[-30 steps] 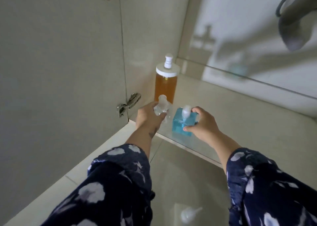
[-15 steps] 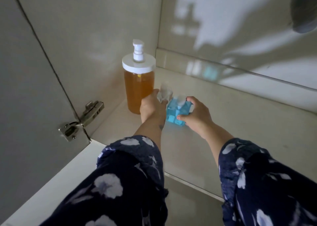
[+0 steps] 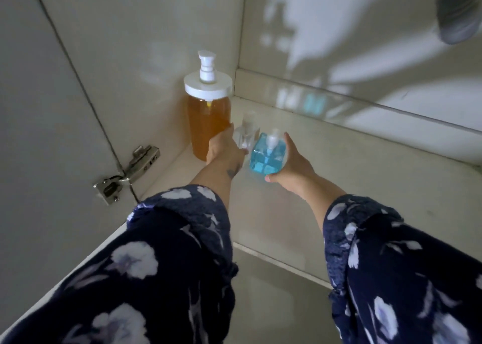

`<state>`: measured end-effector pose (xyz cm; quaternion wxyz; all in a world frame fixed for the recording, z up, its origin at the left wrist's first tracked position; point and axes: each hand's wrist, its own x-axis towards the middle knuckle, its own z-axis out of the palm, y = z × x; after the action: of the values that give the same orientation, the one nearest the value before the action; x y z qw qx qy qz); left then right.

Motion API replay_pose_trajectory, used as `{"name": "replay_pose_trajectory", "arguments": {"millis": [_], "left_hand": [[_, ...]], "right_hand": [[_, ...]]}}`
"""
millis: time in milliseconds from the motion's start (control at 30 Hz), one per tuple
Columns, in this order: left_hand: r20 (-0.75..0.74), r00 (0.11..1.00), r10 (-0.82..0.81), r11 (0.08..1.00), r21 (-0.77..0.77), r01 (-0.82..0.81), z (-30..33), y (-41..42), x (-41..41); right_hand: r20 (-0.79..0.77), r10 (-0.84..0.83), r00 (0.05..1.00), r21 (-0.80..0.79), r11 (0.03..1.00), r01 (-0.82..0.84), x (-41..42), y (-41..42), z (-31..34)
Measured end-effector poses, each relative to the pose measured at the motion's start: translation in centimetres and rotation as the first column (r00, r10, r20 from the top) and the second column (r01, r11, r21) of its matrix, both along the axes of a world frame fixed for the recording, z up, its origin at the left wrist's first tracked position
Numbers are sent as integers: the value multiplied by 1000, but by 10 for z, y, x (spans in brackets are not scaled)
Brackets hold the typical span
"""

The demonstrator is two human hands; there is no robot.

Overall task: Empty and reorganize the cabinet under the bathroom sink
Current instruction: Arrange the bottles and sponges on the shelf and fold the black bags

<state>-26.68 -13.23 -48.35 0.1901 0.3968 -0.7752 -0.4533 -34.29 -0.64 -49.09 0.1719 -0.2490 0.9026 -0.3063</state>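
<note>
While both arms reach into the cabinet, the left hand wraps its fingers around a clear bottle and the right hand clasps a blue bottle from its right side, thumb below and fingers curled over the top edge. Both bottles sit low over the cabinet floor, just beside each other, the clear one to the left and slightly farther back; whether either touches the floor cannot be told. The blue bottle is square, filled with blue liquid and topped by a white pump. The clear bottle is blurred, and its contents cannot be made out. An amber bottle with a wide white lid and white pump stands upright in the cabinet's back left corner, just behind the left hand. A metal hinge joins the open door to the cabinet's left wall. Dark sleeves with pale flowers cover both forearms. A faint blue reflection shows on the glossy strip along the back wall.
</note>
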Motion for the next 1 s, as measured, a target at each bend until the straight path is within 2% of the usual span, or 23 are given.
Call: {"name": "replay_pose_trajectory", "arguments": {"millis": [100, 233, 300, 433, 567, 667, 867, 1000], "left_hand": [[-35, 999, 31, 999, -34, -32, -2, 3, 32], [66, 996, -52, 992, -112, 59, -6, 11, 106], [133, 987, -89, 986, -131, 107, -10, 14, 156], [261, 961, -91, 975, -172, 139, -14, 22, 260], [279, 960, -28, 991, -117, 63, -20, 38, 341], [286, 956, 68, 997, -65, -51, -27, 54, 400], [370, 893, 255, 967, -73, -245, -42, 76, 495], [405, 821, 404, 911, -96, -401, -60, 97, 544]], "right_hand": [[-13, 10, 1000, 123, 992, -9, 19, 8, 6], [-69, 179, 981, 324, 934, -148, 62, 20, 18], [-54, 256, 965, 368, 904, -219, 94, 25, 24], [12, 377, 926, 357, 863, -357, 172, 36, 32], [46, 508, 860, 337, 803, -492, 249, 49, 30], [118, 573, 811, 300, 758, -579, 297, 50, 24], [176, 743, 646, 308, 581, -753, 365, 36, 1], [195, 811, 552, 295, 488, -821, 396, 24, -26]]}}
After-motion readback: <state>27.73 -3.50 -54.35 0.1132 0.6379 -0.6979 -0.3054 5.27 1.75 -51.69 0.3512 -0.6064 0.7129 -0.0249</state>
